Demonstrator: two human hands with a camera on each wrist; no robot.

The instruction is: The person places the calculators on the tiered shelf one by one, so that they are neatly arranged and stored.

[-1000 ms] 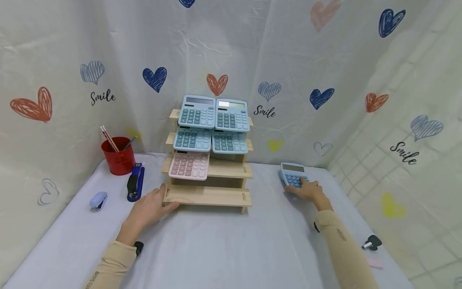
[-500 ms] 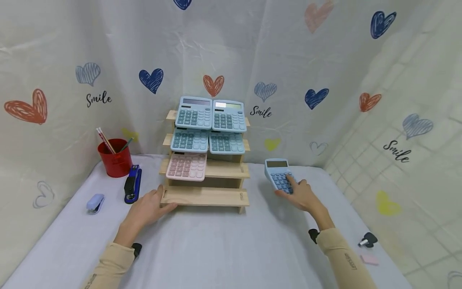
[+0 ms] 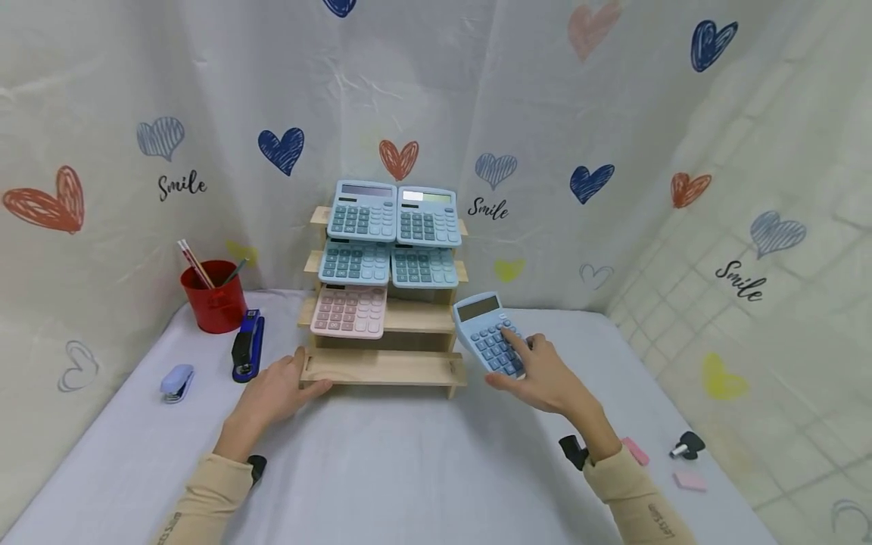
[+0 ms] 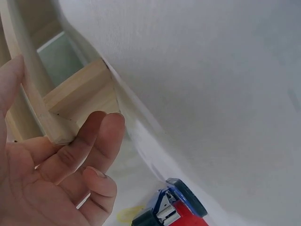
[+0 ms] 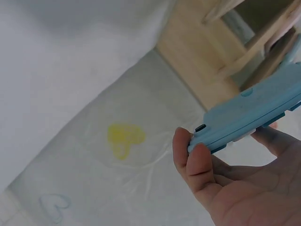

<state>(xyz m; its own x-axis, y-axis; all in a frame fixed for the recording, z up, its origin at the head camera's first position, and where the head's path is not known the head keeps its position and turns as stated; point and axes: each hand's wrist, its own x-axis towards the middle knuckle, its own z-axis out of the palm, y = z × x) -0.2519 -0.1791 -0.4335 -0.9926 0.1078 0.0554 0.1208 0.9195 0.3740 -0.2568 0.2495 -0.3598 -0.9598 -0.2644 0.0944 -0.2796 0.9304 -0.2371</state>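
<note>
A tiered wooden rack [image 3: 381,368] stands mid-table. Two blue calculators [image 3: 362,212] lean on its top tier and two more [image 3: 424,268] on the tier below. On the left of the third tier sits a pink calculator [image 3: 349,312]; the lowest tier is bare. My left hand [image 3: 274,390] grips the rack's lower left end, thumb at the front, fingers around the wooden corner [image 4: 61,134]. Just right of the rack, my right hand [image 3: 545,378] holds another blue calculator [image 3: 477,327] by its lower right edges, raised and tilted. Its underside [image 5: 254,110] faces the right wrist camera.
At left stand a red bucket [image 3: 216,306] with pencils, a dark blue stapler [image 3: 248,347] and a small light blue stapler [image 3: 177,383]. Pink pieces [image 3: 691,482] and a black-and-white item [image 3: 688,446] lie at right. A printed curtain [image 3: 436,91] hangs behind.
My right hand has lifted the blue calculator off the table at right and carried it left, near the rack. The left hand stays at the rack's end. The head view has shifted slightly.
</note>
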